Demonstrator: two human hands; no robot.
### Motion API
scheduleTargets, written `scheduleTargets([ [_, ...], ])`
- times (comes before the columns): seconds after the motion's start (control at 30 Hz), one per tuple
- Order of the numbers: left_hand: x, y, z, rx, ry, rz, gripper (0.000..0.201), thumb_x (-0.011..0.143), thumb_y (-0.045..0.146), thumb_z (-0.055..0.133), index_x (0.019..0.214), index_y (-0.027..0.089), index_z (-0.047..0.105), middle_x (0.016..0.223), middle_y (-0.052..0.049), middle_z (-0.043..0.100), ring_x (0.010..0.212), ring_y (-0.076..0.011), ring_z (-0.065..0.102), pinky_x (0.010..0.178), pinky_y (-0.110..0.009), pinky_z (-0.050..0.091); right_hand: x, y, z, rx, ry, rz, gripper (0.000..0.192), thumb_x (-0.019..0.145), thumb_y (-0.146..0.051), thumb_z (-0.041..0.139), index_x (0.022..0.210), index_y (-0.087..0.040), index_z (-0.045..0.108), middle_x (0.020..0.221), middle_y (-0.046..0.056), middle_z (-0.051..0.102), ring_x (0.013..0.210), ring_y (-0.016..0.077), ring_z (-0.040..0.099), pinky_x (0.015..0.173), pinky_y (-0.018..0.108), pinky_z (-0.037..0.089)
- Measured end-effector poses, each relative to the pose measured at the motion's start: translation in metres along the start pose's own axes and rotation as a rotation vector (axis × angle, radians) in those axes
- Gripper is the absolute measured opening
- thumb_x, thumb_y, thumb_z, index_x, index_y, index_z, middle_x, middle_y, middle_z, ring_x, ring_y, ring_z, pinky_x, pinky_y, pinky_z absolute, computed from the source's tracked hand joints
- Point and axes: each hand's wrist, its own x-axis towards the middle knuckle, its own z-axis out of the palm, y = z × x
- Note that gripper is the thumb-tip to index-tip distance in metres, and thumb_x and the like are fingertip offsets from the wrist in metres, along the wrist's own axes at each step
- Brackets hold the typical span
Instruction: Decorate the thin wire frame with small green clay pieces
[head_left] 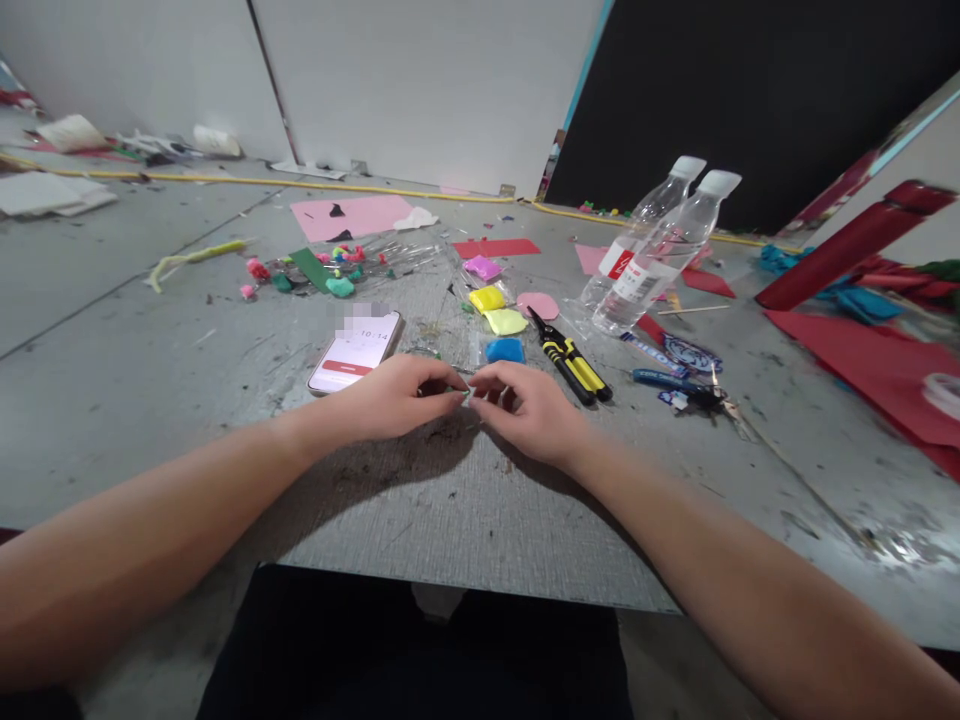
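Both hands meet low over a grey table (150,330) with a scuffed, woven-looking surface. The left hand (397,395) and the right hand (525,405) each have fingertips pressed together, pinching the two ends of a tiny green bit (463,393) held between them just above the table — it is too small and too covered by fingers to tell what it is made of.

Just beyond the hands lie soft clay lumps in clear bags: blue (504,350), pale yellow (505,321), bright yellow (487,298) and purple (482,267), each a rounded slab. A pink disc (538,305) sits beside them. Yellow-and-black pliers (571,362) lie just right of the blue clay, handles toward the person. A phone (354,352) lies flat just beyond the left hand, screen lit; part of the screen is blurred out.

Two clear plastic bottles (652,250) with white caps lean across the table farther right, and a blue pen (671,381) lies near them. Red paper (862,365) and a red roll (847,245) run out of the frame at the right edge. Farther back are a pink sheet (349,215), a fuzzy yellow-green stem (191,257) and a heap of small coloured pieces (330,268) — too blurred to sort out.
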Motion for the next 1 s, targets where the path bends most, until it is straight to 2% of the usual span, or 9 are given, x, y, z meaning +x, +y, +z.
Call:
scheduleTargets([
  [0.13, -0.001, 0.003, 0.002, -0.105, -0.034, -0.063, 0.028, 0.091, 0.039, 0.058, 0.089, 0.016, 0.073, 0.073, -0.002, 0.067, 0.063, -0.0133, 0.056, 0.057, -0.026, 0.04, -0.002, -0.003, 0.001, -0.02, 0.007, -0.056, 0.013, 0.094, -0.027, 0.066, 0.102, -0.019, 0.073, 0.096, 0.007, 0.074, 0.08, 0.0179, 0.064, 0.07, 0.03, 0.049],
  [0.27, -0.001, 0.004, 0.003, -0.208, -0.049, -0.147, 0.028, 0.09, 0.037, 0.06, 0.101, 0.016, 0.075, 0.073, -0.002, 0.067, 0.061, -0.0132, 0.056, 0.055, -0.026, 0.04, -0.003, -0.003, -0.001, -0.022, 0.057, -0.139, 0.012, 0.098, -0.028, 0.064, 0.098, -0.02, 0.073, 0.093, 0.006, 0.074, 0.08, 0.0178, 0.064, 0.072, 0.032, 0.049],
  [0.4, -0.001, 0.002, 0.004, -0.26, -0.07, -0.14, 0.028, 0.09, 0.039, 0.062, 0.1, 0.017, 0.075, 0.072, -0.001, 0.065, 0.059, -0.012, 0.053, 0.053, -0.025, 0.038, -0.005, -0.006, -0.002, -0.037, 0.052, -0.201, 0.015, 0.1, -0.027, 0.06, 0.091, -0.021, 0.07, 0.091, 0.005, 0.073, 0.085, 0.0188, 0.066, 0.079, 0.033, 0.05],
  [0.5, -0.001, 0.0, 0.004, -0.302, -0.073, -0.134, 0.026, 0.091, 0.039, 0.062, 0.097, 0.016, 0.074, 0.07, -0.001, 0.064, 0.06, -0.0119, 0.053, 0.054, -0.025, 0.039, -0.006, -0.007, -0.001, -0.05, 0.043, -0.184, 0.012, 0.098, -0.027, 0.061, 0.092, -0.021, 0.069, 0.09, 0.005, 0.071, 0.082, 0.0184, 0.064, 0.073, 0.031, 0.05],
  [0.6, -0.001, -0.002, 0.006, -0.365, -0.066, -0.125, 0.029, 0.092, 0.036, 0.061, 0.11, 0.016, 0.071, 0.075, -0.002, 0.067, 0.062, -0.0129, 0.057, 0.056, -0.026, 0.042, -0.006, -0.006, 0.0, -0.047, 0.055, -0.173, 0.011, 0.098, -0.027, 0.062, 0.094, -0.019, 0.068, 0.091, 0.006, 0.071, 0.08, 0.018, 0.063, 0.069, 0.03, 0.048],
  [0.73, -0.001, -0.005, 0.009, -0.43, -0.057, -0.074, 0.04, 0.093, 0.03, 0.059, 0.131, 0.017, 0.06, 0.091, -0.005, 0.074, 0.074, -0.0144, 0.067, 0.067, -0.028, 0.051, -0.005, -0.005, -0.001, -0.069, 0.044, -0.161, 0.011, 0.098, -0.025, 0.059, 0.092, -0.02, 0.067, 0.091, 0.006, 0.071, 0.081, 0.0185, 0.062, 0.073, 0.032, 0.048],
  [0.8, -0.001, -0.005, 0.009, -0.383, -0.084, -0.058, 0.036, 0.093, 0.033, 0.06, 0.125, 0.017, 0.064, 0.093, -0.006, 0.076, 0.077, -0.0155, 0.068, 0.069, -0.028, 0.052, -0.005, -0.006, -0.002, -0.078, 0.016, -0.153, 0.012, 0.099, -0.025, 0.058, 0.09, -0.021, 0.065, 0.09, 0.005, 0.07, 0.083, 0.0191, 0.062, 0.076, 0.033, 0.047],
  [0.9, -0.001, -0.003, 0.006, -0.247, -0.119, -0.036, 0.027, 0.094, 0.04, 0.061, 0.102, 0.017, 0.072, 0.087, -0.005, 0.076, 0.077, -0.017, 0.069, 0.067, -0.028, 0.051, -0.006, -0.008, -0.003, -0.089, -0.035, -0.174, 0.014, 0.099, -0.025, 0.055, 0.087, -0.022, 0.063, 0.087, 0.005, 0.068, 0.083, 0.0194, 0.061, 0.077, 0.034, 0.046],
  [1.0, -0.002, 0.001, 0.003, -0.163, -0.107, -0.016, 0.027, 0.094, 0.041, 0.06, 0.089, 0.017, 0.072, 0.081, -0.004, 0.075, 0.075, -0.017, 0.069, 0.067, -0.028, 0.049, -0.006, -0.012, -0.003, -0.101, -0.046, -0.182, 0.015, 0.099, -0.025, 0.052, 0.086, -0.022, 0.06, 0.086, 0.005, 0.066, 0.08, 0.0194, 0.059, 0.075, 0.033, 0.044],
])
